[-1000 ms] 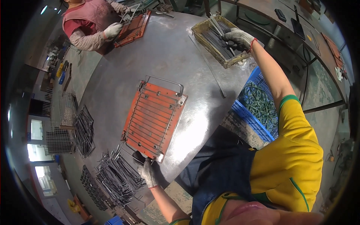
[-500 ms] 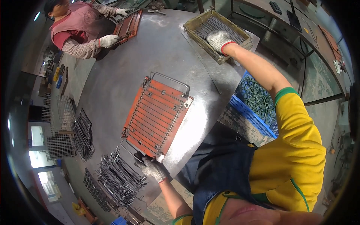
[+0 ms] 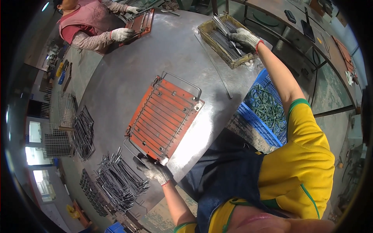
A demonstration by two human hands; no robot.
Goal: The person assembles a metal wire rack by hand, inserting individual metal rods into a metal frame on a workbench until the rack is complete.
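Note:
An orange jig plate (image 3: pixel 163 116) with a wire grid laid on it lies in the middle of a round metal table (image 3: pixel 116 77). My left hand (image 3: pixel 152 169), in a grey glove, rests at the jig's near corner beside a heap of bent wire pieces (image 3: pixel 118 178). My right hand (image 3: pixel 244 39), also gloved, reaches far across into a shallow wooden tray (image 3: pixel 225 37) of straight metal rods and closes on a few rods (image 3: pixel 227 33).
A blue plastic crate (image 3: pixel 264 108) of green wire parts stands to my right below the table edge. Another person in a pink vest (image 3: pixel 93 23) works on a second orange jig (image 3: pixel 140 23) at the far side. Finished wire racks (image 3: pixel 58 124) stack at the left.
My right hand has shifted within the rod tray and now grips rods. My left hand stays at the jig's near corner. The view has tilted a little.

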